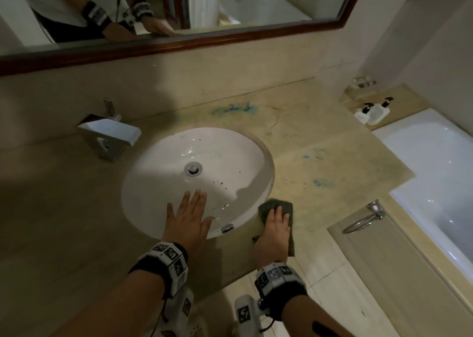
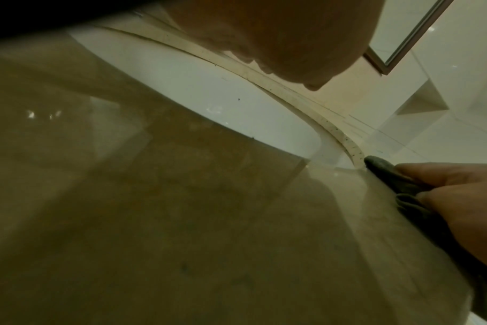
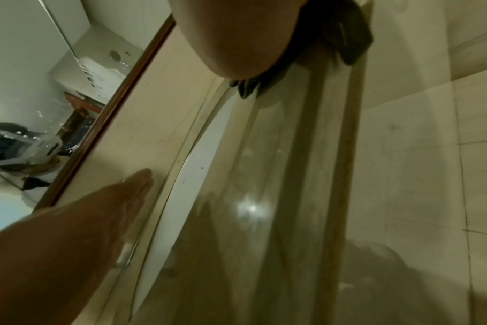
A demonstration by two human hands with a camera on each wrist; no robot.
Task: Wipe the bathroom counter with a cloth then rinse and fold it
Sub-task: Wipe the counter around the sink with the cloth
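Your right hand (image 1: pixel 275 230) presses the dark cloth (image 1: pixel 277 206) flat, fingers extended, on the counter (image 1: pixel 332 157) beside the sink (image 1: pixel 179 152) | left hand (image 1: pixel 188 221) open, empty, over the sink rim | risk: blue stains (image 1: pixel 233 108) sit well apart; short strokes would miss them

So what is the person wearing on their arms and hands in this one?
Both forearms are bare, with no sleeves or gloves. The left hand and right hand each have a black wrist strap carrying a white block covered in black-and-white square markers. A white marker-tagged camera module hangs under each wrist, with thin black cables.
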